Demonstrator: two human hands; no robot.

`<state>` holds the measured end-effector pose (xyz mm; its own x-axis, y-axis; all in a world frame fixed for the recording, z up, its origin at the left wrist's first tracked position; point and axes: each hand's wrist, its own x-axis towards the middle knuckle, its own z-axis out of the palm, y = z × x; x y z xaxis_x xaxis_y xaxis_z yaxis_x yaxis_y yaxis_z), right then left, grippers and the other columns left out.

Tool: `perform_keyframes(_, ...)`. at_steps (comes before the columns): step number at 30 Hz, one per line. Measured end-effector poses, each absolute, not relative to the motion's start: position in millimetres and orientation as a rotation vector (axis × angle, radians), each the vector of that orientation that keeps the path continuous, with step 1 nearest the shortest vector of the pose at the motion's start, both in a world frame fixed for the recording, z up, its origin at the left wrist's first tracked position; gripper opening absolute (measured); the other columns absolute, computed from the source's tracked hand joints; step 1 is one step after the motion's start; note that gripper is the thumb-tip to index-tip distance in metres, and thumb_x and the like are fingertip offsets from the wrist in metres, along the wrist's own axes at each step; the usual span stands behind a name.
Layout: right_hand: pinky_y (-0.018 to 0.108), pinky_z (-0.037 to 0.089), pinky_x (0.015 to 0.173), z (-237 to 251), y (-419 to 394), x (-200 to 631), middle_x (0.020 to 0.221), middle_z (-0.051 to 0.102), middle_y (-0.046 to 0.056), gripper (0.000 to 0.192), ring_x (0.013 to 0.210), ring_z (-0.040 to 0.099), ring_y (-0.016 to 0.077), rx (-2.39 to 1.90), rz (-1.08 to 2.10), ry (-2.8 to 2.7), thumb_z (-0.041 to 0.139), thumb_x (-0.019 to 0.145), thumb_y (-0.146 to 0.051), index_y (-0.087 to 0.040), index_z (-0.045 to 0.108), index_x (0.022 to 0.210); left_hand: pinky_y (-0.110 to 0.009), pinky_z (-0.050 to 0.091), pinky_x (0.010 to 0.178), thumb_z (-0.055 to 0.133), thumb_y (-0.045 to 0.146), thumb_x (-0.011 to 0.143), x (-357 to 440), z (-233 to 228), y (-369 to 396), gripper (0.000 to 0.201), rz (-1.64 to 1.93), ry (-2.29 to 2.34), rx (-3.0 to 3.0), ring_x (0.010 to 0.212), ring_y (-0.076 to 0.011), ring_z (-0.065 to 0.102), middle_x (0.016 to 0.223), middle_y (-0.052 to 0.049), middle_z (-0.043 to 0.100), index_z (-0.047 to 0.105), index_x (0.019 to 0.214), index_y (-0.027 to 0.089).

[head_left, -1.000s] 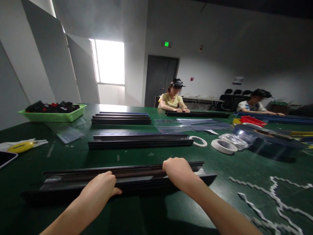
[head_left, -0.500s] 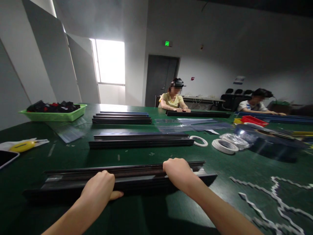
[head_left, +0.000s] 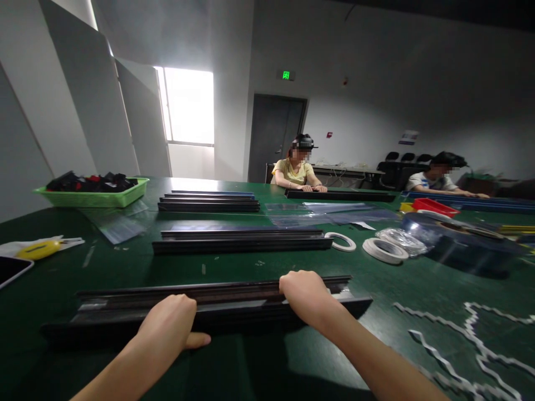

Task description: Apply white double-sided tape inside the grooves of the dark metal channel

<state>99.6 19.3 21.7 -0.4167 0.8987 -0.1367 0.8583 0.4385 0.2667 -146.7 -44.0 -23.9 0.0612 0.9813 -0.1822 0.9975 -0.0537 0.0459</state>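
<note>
A long black channel profile (head_left: 238,318) lies crosswise on the green table in front of me, with clear film and a pale strip showing inside it. My left hand (head_left: 172,318) is closed over its near wall: the fingers reach into the channel out of sight, and the thumb sticks out on my side. Further right, my right hand (head_left: 307,294) is curled down into the channel near the right end. Its fingertips are hidden under the hand, so what they pinch or press cannot be seen.
Behind lie more black profiles (head_left: 242,245) and a second group of profiles (head_left: 209,206). White tape rolls (head_left: 384,250), a big film roll (head_left: 460,245) and crinkled white strips (head_left: 443,320) are at right. A green basket (head_left: 92,197) and yellow cutter (head_left: 39,249) stand left. Two people sit opposite.
Almost nothing differs. Both hands stay in place on the profile, and the whole view has shifted very slightly.
</note>
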Motion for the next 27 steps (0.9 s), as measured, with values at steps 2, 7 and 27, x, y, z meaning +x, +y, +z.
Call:
perform_keyframes(2,0.031,0.048,0.064,21.9,19.4,99.4,0.083,0.072,0.013,0.024,0.082,0.068,0.0276,1.514,0.223,2.429,0.052,0.071,-0.004,-0.016,0.072,0.077,-0.031,0.047,0.065,0.06,0.056,0.066,-148.0,-26.3,-44.0,0.043,-0.113,2.047,2.148,0.077,-0.0282,0.066,0.075,-0.009,0.069,0.068,0.079,0.016)
perform_keyframes(7,0.032,0.048,0.065,23.5,18.7,98.5,0.083,0.072,0.013,0.025,0.083,0.067,0.0274,1.514,0.214,2.412,0.052,0.07,-0.003,-0.016,0.072,0.078,-0.033,0.048,0.07,0.061,0.054,0.064,-148.6,-28.3,-42.9,0.043,-0.079,2.044,2.116,0.082,-0.0296,0.066,0.078,-0.01,0.07,0.068,0.084,0.016)
perform_keyframes(27,0.03,0.049,0.064,19.0,21.8,100.7,0.082,0.072,0.014,0.026,0.081,0.068,0.0265,1.52,0.225,2.443,0.05,0.072,-0.004,-0.015,0.072,0.08,-0.038,0.048,0.082,0.061,0.052,0.067,-132.7,-20.2,-44.0,0.048,-0.147,2.008,2.288,0.092,-0.0323,0.062,0.096,-0.018,0.067,0.07,0.089,0.01)
